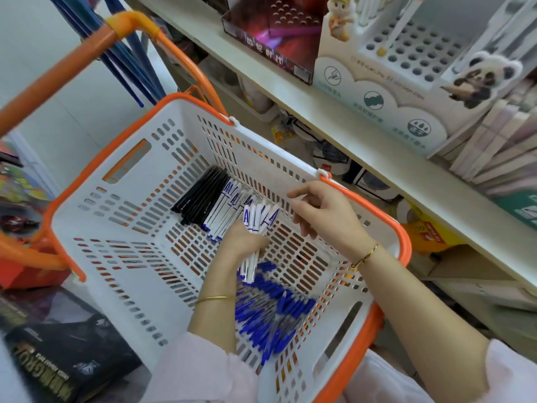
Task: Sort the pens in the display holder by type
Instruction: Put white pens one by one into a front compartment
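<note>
A: The blue pens [270, 312] lie nearest, heaped in the near corner of the basket [405, 245]; what is the left hand [244, 242] doing?
B: Its grip is tight round a bunch of white pens [257, 218]; the right hand [322, 216] hangs beside them, fingers loose, holding nothing.
A: How to do it well?
B: I'd square the tips; lay the bunch beside the white row [222, 209], not on the black pens [200, 199].

One basket [96, 222], three kinds of pen in it. Black pens [200, 196]: about a dozen, one bunch. White pens [223, 210] with blue print: roughly ten lying there, plus six or so gripped in the left hand [244, 241]. Blue-capped pens [270, 315]: dozens, way too heaped to count properly. Two display holders on the shelf, a dark holder [270, 45] and a white holder [406, 53].
</note>
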Demonstrator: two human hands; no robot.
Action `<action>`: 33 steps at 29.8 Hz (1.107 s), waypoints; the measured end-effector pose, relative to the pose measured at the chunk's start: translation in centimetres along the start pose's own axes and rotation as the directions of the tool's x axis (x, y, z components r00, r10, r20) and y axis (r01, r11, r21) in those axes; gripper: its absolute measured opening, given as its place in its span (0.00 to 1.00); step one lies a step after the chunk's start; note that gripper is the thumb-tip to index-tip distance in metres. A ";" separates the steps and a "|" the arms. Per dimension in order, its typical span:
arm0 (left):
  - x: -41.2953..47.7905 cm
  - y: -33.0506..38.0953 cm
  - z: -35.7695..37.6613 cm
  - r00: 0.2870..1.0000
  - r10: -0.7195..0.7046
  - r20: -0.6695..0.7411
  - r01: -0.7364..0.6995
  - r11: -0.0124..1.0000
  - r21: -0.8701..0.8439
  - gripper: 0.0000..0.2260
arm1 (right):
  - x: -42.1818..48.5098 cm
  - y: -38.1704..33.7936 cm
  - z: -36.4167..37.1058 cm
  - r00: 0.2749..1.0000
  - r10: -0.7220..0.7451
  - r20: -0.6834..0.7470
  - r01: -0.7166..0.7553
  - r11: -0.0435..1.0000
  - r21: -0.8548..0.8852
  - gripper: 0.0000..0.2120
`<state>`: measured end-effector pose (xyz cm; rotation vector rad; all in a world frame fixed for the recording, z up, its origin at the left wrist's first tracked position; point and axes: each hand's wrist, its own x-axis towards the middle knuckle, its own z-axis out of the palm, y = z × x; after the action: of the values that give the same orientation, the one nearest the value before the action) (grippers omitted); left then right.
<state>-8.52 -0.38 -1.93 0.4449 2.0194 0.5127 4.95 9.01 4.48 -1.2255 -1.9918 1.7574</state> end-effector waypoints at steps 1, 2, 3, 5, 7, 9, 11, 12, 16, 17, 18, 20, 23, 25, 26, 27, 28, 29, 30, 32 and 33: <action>-1.6 0.5 -0.6 1.000 0.005 0.006 -0.004 0.998 -0.057 0.09 | -0.4 -0.5 -0.3 1.000 -0.003 -0.006 0.003 0.999 0.032 0.06; -3.0 0.9 -1.1 1.000 0.015 0.015 -0.013 0.990 -0.138 0.09 | -0.9 -1.1 -0.6 1.000 -0.005 -0.021 0.006 0.998 0.070 0.06; -4.4 1.5 -1.4 0.999 0.034 0.024 -0.028 0.971 -0.238 0.08 | -1.4 -1.7 -1.0 0.999 -0.007 -0.042 0.012 0.993 0.114 0.06; -6.8 2.9 -1.4 0.996 0.079 0.051 -0.048 0.895 -0.443 0.10 | -2.3 -2.9 -2.1 0.995 -0.017 -0.094 0.034 0.983 0.180 0.06; -8.7 4.9 -0.9 0.985 0.141 0.098 -0.054 0.797 -0.601 0.12 | -3.3 -4.0 -3.6 0.990 -0.034 -0.138 0.058 0.982 0.180 0.06; -10.6 7.4 -0.1 0.961 0.239 0.141 -0.075 0.712 -0.698 0.13 | -4.1 -4.9 -5.3 0.982 -0.038 -0.187 0.073 0.980 0.182 0.05; -12.1 10.1 1.0 0.935 0.318 0.159 -0.103 0.670 -0.735 0.12 | -4.9 -5.6 -7.4 0.967 -0.028 -0.252 0.081 0.976 0.202 0.05; -12.7 11.3 1.7 0.922 0.347 0.170 -0.114 0.665 -0.738 0.12 | -5.4 -5.9 -8.6 0.958 -0.023 -0.286 0.086 0.974 0.209 0.06; -14.6 16.5 5.1 0.860 0.478 0.177 -0.215 0.655 -0.725 0.13 | -7.7 -6.8 -13.9 0.922 -0.073 -0.379 0.144 0.976 0.163 0.06; -15.0 18.0 5.9 0.837 0.517 0.179 -0.244 0.645 -0.724 0.14 | -8.2 -6.9 -15.4 0.909 -0.101 -0.404 0.168 0.977 0.134 0.07; -15.4 19.6 6.9 0.815 0.549 0.184 -0.267 0.638 -0.722 0.17 | -8.7 -7.1 -17.0 0.894 -0.124 -0.430 0.191 0.975 0.116 0.07; -16.3 22.8 8.9 0.790 0.585 0.183 -0.303 0.632 -0.713 0.19 | -9.5 -7.5 -20.3 0.861 -0.168 -0.480 0.224 0.973 0.060 0.06; -18.2 27.2 12.2 0.766 0.625 0.153 -0.348 0.602 -0.719 0.16 | -10.8 -7.9 -25.3 0.812 -0.255 -0.525 0.247 0.965 -0.086 0.07; -19.2 29.5 14.2 0.752 0.645 0.134 -0.367 0.578 -0.729 0.17 | -11.4 -8.1 -28.2 0.782 -0.307 -0.542 0.241 0.952 -0.190 0.10; -19.6 30.6 15.3 0.751 0.650 0.119 -0.371 0.563 -0.738 0.18 | -11.7 -8.1 -29.6 0.769 -0.326 -0.550 0.238 0.944 -0.227 0.10; -19.9 31.4 16.0 0.754 0.650 0.101 -0.370 0.546 -0.752 0.18 | -11.8 -8.1 -30.6 0.758 -0.339 -0.557 0.239 0.939 -0.246 0.11; -19.9 32.1 16.7 0.755 0.651 0.086 -0.368 0.527 -0.766 0.18 | -11.8 -8.1 -31.4 0.750 -0.346 -0.563 0.247 0.937 -0.247 0.11; -20.1 32.8 17.3 0.754 0.652 0.079 -0.361 0.512 -0.779 0.17 | -11.7 -8.1 -32.3 0.741 -0.352 -0.572 0.252 0.935 -0.248 0.12; -20.2 33.4 17.7 0.756 0.650 0.072 -0.354 0.499 -0.791 0.16 | -11.6 -8.3 -33.0 0.736 -0.360 -0.574 0.256 0.932 -0.257 0.12; -20.1 34.3 17.9 0.780 0.625 0.034 -0.346 0.476 -0.808 0.14 | -11.0 -9.0 -33.8 0.740 -0.375 -0.558 0.246 0.924 -0.294 0.09; -19.9 34.6 17.7 0.792 0.611 0.008 -0.354 0.469 -0.809 0.13 | -10.6 -9.4 -34.1 0.750 -0.380 -0.541 0.240 0.919 -0.313 0.07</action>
<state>19.71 21.83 22.89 0.5087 1.1472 1.5238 29.50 26.72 25.65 -1.2150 -1.8821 0.8512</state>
